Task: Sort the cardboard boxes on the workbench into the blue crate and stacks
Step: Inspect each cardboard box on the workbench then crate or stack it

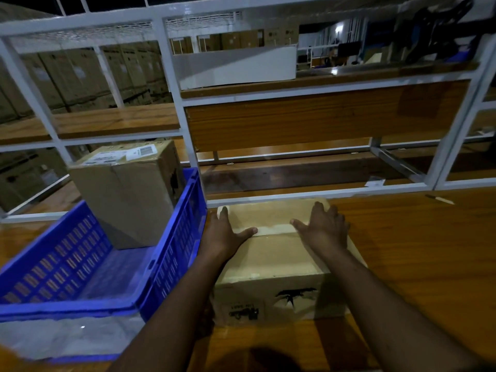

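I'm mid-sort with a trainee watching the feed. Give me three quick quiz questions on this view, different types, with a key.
1. True or false: the blue crate already holds a cardboard box.
2. Multiple choice: where are the left hand and right hand? A) inside the crate B) flat on top of the box on the workbench C) on the white frame
3. Fill in: the box in the crate has a white ____ on its top.

Key: 1 true; 2 B; 3 label.
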{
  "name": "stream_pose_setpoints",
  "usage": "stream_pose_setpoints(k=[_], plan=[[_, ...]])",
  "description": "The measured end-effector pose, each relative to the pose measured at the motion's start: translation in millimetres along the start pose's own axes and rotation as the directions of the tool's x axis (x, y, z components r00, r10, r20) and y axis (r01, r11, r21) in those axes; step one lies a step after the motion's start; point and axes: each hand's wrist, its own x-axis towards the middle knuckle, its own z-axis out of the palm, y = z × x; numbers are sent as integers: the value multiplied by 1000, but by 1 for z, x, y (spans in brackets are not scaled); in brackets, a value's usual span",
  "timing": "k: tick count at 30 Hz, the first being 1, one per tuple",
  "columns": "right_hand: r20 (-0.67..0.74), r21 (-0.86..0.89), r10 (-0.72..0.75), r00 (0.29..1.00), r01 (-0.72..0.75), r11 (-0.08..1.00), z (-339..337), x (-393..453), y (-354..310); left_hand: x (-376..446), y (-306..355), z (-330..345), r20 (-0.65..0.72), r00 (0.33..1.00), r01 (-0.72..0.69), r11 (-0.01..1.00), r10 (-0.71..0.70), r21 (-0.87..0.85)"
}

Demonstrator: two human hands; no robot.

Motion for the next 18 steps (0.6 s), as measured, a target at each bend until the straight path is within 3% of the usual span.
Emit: stream_pose_setpoints(k=[5,9,14,18], plan=[[-125,147,-93,988,111,983,-8,-18,12,-28,-1,-10,-91,995,-47,989,34,-137],[-286,188,-135,949,194,963,-25,-26,11,-47,10,-32,-269,958,-167,951,95,-259],[-467,288,-45,883,200,937,-63,-29,-6,-54,31,-64,-477,877,-211,934,51,-288],[-477,366,18,879,181,913,-59,-38,-6,-66,24,-62,-491,871,-133,946,-30,-294]])
